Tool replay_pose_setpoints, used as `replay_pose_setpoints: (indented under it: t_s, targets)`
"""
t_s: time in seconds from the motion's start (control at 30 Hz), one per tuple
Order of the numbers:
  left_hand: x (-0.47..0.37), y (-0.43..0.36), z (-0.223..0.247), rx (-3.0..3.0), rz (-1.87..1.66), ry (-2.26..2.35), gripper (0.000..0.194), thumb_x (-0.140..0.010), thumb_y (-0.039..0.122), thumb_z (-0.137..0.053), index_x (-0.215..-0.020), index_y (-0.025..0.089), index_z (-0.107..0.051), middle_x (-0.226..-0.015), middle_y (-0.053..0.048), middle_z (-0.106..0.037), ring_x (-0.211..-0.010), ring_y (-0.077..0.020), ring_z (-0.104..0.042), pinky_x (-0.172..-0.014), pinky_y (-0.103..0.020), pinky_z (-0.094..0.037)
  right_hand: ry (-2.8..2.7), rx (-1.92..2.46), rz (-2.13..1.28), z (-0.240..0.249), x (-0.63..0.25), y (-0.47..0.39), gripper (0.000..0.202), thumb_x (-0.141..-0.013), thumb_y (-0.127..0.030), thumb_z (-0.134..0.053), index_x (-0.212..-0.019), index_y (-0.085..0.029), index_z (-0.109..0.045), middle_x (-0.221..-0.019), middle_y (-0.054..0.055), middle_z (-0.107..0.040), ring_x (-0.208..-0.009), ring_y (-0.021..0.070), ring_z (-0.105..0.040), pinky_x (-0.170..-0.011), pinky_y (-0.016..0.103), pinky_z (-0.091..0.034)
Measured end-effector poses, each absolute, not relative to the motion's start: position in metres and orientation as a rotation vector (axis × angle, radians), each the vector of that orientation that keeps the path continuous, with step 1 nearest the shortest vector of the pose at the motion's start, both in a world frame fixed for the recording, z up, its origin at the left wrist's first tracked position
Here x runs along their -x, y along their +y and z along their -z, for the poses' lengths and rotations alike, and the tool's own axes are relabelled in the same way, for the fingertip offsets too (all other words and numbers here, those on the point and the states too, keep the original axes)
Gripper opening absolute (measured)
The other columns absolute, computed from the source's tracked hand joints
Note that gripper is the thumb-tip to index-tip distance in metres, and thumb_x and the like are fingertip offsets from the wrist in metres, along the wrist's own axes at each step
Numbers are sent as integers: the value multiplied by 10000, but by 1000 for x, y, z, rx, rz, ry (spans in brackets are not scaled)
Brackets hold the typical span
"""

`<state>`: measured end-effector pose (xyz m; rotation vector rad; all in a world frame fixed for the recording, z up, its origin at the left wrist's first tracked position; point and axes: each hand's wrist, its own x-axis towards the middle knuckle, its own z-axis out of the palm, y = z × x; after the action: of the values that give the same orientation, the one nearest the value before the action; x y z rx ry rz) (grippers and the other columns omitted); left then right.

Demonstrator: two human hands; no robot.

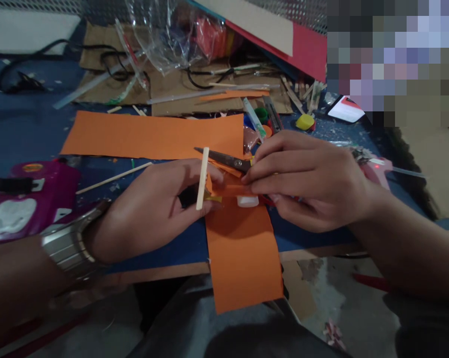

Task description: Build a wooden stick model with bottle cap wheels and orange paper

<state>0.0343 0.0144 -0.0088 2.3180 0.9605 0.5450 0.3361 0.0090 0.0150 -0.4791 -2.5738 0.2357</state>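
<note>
My left hand [160, 199], with a metal watch [69, 248] at its wrist, has its thumb and fingers closed around a small folded orange paper piece [229, 190]. A short flat wooden stick [203, 179] stands nearly upright at the piece's left end. From the other side, my right hand [306, 179] pinches the same paper piece by its right end. Scissors [227, 160] are just behind it, blades pointing left; their handles are mostly hidden by my right fingers. Below, an orange paper strip [246, 253] hangs over the table edge. A small white object [248, 201] shows under the paper piece.
Another orange strip [153, 135] lies behind my hands. A purple device [34, 194] and a thin stick [114, 178] are left. A pink glue gun [379, 171] sits right, near a yellow cap [305, 121]. A box cutter [272, 114], cardboard [172, 102] and plastic bag [160, 35] lie behind.
</note>
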Motion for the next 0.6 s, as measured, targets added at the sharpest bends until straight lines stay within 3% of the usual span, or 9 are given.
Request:
replay_pose_setpoints:
  t_s: [0.33,0.6]
  targets:
    - [-35,16,10,-2277,-545,946,182,-1052,486,-727,-1196,376,-703,-1242,44,-855,-1144,-301,-825,-896,-444,-633,-2576,526,-340,-7,-334,13,203,-1012,-77,-615,-1092,-178,-771,-1201,110,-856,-1157,283,-780,-1082,523,-638]
    - [-33,14,7,-2285,-521,1048,229,-1029,500,-757,-1211,367,-719,-1145,17,-861,-988,-297,-833,-843,-428,-632,-2592,587,-278,-9,-348,20,94,-1068,-192,-707,-1105,-248,-773,-1198,83,-840,-1124,253,-825,-958,411,-674]
